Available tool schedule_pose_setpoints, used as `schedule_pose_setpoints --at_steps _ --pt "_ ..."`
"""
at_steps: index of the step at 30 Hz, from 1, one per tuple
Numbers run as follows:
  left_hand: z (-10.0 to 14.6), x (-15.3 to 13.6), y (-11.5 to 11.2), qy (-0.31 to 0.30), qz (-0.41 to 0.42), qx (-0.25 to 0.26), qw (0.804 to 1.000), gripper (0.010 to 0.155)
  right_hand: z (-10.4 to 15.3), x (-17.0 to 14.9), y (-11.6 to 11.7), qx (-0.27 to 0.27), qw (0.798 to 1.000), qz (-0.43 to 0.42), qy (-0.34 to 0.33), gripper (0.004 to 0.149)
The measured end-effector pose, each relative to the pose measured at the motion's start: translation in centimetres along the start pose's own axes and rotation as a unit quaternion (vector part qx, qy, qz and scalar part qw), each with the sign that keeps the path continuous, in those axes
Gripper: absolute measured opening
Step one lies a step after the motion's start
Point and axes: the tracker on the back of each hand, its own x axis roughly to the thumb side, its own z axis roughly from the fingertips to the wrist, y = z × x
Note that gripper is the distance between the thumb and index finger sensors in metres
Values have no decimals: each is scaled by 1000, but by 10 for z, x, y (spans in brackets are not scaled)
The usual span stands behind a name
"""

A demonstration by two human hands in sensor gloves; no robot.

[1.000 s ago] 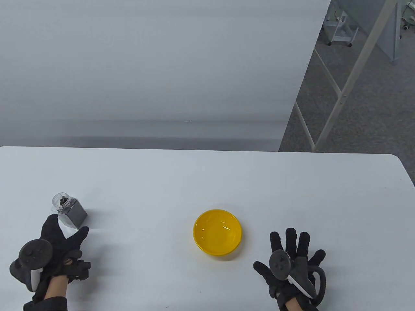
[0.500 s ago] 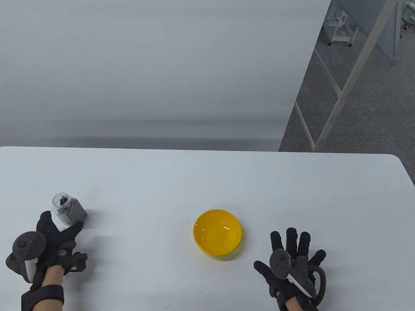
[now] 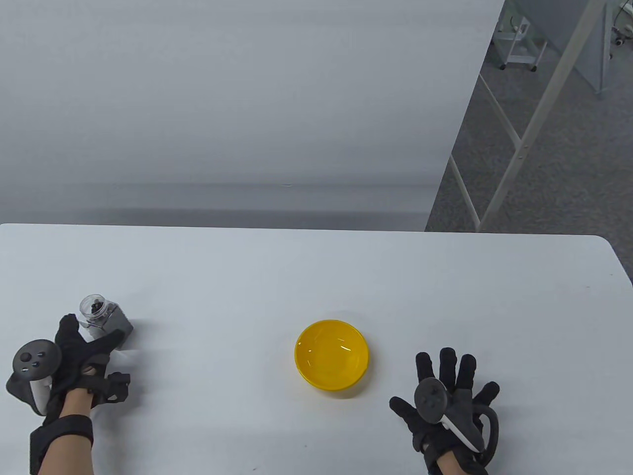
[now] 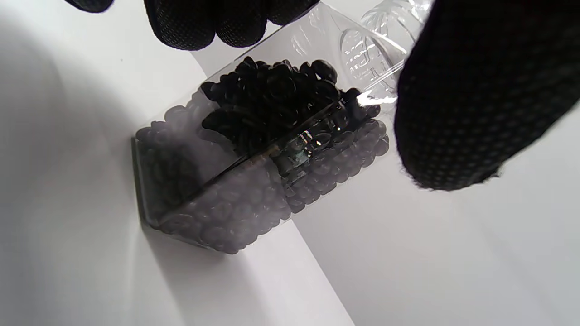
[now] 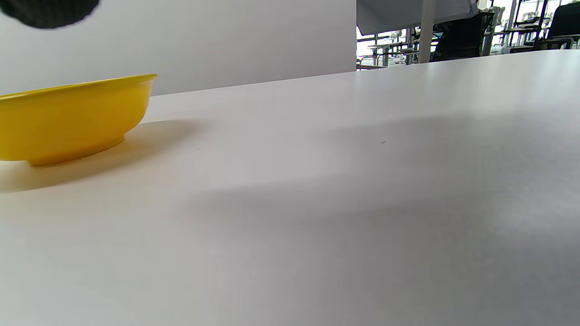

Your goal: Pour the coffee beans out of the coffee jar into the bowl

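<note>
My left hand (image 3: 79, 354) brackets the jar (image 3: 101, 319), fingers apart for a side grip; right hand (image 3: 445, 401) rests splayed flat, right of the bowl (image 3: 332, 354).

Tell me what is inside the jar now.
The clear jar holds dark coffee beans, filling its lower body; the neck looks empty. The left hand reaches around it, and its fingers cover part of the upper jar.
</note>
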Motion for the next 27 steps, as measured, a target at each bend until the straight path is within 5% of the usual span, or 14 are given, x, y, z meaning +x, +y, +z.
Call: schedule_pose_setpoints --at_steps 27 --pt "-15 -3 -9 30 36 -15 999 93 -4 -1 0 1 1000 -1 0 96"
